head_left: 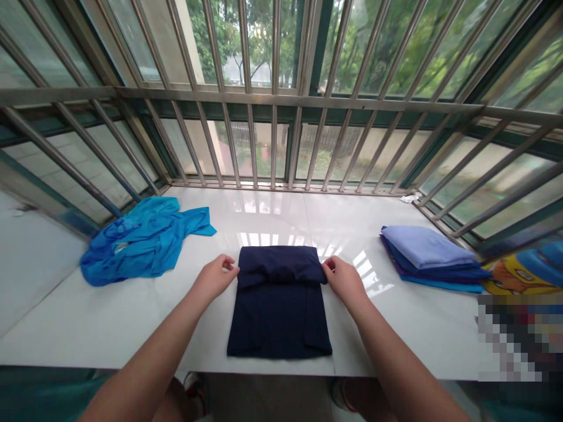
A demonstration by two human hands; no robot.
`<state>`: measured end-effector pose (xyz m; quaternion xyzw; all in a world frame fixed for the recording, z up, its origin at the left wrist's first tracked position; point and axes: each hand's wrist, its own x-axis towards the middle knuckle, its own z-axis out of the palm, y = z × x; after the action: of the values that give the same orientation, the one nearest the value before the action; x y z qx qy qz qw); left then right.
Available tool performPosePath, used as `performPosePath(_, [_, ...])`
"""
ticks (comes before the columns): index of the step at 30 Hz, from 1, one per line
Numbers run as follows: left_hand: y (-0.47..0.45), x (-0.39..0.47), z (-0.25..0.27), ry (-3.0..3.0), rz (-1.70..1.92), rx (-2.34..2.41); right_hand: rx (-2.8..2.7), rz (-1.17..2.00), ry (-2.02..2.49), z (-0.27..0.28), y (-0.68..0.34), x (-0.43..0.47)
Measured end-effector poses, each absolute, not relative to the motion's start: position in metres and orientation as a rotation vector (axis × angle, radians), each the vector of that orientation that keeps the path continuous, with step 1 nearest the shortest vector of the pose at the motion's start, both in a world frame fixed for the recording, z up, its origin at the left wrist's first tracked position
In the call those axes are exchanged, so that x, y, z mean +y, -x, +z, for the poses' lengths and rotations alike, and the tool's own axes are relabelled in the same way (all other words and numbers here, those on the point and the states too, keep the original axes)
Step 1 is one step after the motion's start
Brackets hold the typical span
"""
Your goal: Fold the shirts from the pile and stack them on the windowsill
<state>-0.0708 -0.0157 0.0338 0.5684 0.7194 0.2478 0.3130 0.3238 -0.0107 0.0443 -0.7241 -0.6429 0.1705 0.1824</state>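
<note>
A dark navy garment (pixel 277 322) lies flat in front of me, its far end turned over toward me as a puffed flap that covers about the upper third. My left hand (pixel 216 276) pinches the left edge of that flap between thumb and fingers. On the opposite side, my right hand (pixel 345 280) has its thumb and fingers closed on the flap's right corner. Two narrow folded layers run down the garment's sides toward its near hem. Whether it is a shirt cannot be told from here.
A crumpled bright blue garment (pixel 145 240) lies at the left. On the right is a stack of folded clothes (pixel 433 249), light blue on top, beside a yellow and blue container (pixel 525 269). Metal window bars (pixel 275 146) enclose the white tiled ledge (pixel 197 334).
</note>
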Motion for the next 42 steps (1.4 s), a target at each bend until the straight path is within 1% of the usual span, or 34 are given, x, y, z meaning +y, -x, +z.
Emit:
performPosePath(2, [0.063,-0.001,0.04,-1.852,0.739,1.901,-1.947,0.238,1.936,0.049,-0.316,-0.001])
performPosePath(4, [0.046,0.011,0.04,-2.151,0.752,1.777,-2.125,0.117,1.743,0.047,-0.305,0.009])
performPosePath(7, [0.02,0.021,0.027,-2.421,0.5,1.575,-2.372,0.221,1.612,0.032,-0.29,0.02])
performPosePath(10, [0.014,0.023,0.009,-2.473,0.304,1.55,-2.389,0.318,1.716,0.014,-0.285,0.021])
performPosePath(13, [0.024,0.026,-0.002,-2.428,0.317,1.616,-2.337,0.301,1.775,0.006,-0.288,0.019])
performPosePath(16, [0.035,0.032,-0.004,-2.379,0.357,1.62,-2.341,0.235,1.763,0.012,-0.289,0.019])
performPosePath(19, [0.044,0.043,0.007,-2.374,0.386,1.556,-2.377,0.206,1.765,0.029,-0.29,0.025])
performPosePath(21, [0.049,0.054,0.021,-2.369,0.351,1.504,-2.394,0.32,1.79,0.043,-0.291,0.034])
performPosePath(25, [0.056,0.079,0.057,-2.224,0.139,1.488,-2.418,0.6,1.771,0.066,-0.295,0.057])
performPosePath(27, [0.056,0.088,0.072,-2.189,0.092,1.491,-2.402,0.631,1.752,0.074,-0.296,0.066])
performPosePath(30, [0.055,0.088,0.091,-2.201,0.136,1.505,-2.341,0.624,1.734,0.085,-0.298,0.07])
performPosePath(34, [0.055,0.064,0.115,-2.239,0.269,1.551,-2.267,0.584,1.714,0.104,-0.303,0.054])
performPosePath(37, [0.056,0.024,0.124,-2.33,0.363,1.609,-2.237,0.539,1.653,0.115,-0.31,0.024])
performPosePath(39, [0.057,-0.013,0.12,-2.391,0.42,1.558,-2.245,0.514,1.554,0.111,-0.317,-0.008])
performPosePath(42, [0.058,-0.083,0.097,-2.385,0.451,1.381,-2.336,0.535,1.351,0.085,-0.329,-0.068])
